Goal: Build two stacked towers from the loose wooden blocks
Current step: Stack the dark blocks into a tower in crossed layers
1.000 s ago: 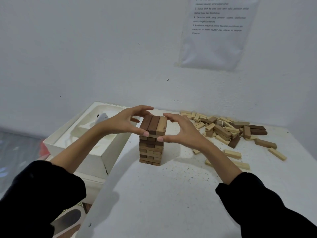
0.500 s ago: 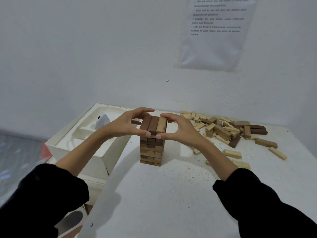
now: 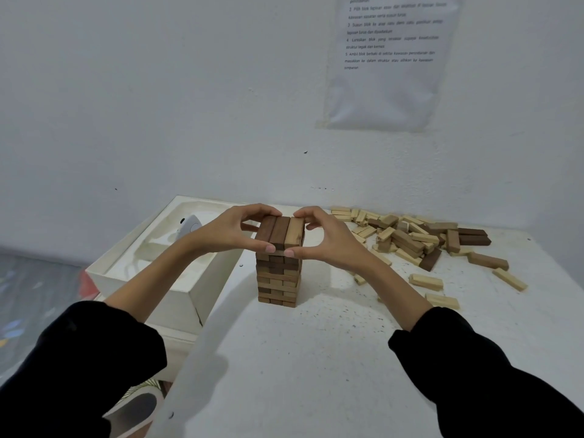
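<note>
One tower of wooden blocks (image 3: 278, 279) stands mid-table, several layers high, dark and light blocks mixed. Its top layer (image 3: 279, 233) has two dark blocks and one light block lying side by side. My left hand (image 3: 227, 230) pinches the left part of that layer between thumb at the near end and fingers at the far end. My right hand (image 3: 322, 238) pinches the right part the same way. A pile of loose blocks (image 3: 410, 237) lies to the right at the back of the table.
An open white box (image 3: 196, 295) stands at the table's left edge with a white object (image 3: 189, 226) inside. A few single blocks (image 3: 441, 300) lie scattered right of the tower. A printed sheet (image 3: 388, 58) hangs on the white wall behind.
Both hands stay on the top layer and have drawn closer together around it. The view has shifted slightly; the tower stands as before.
</note>
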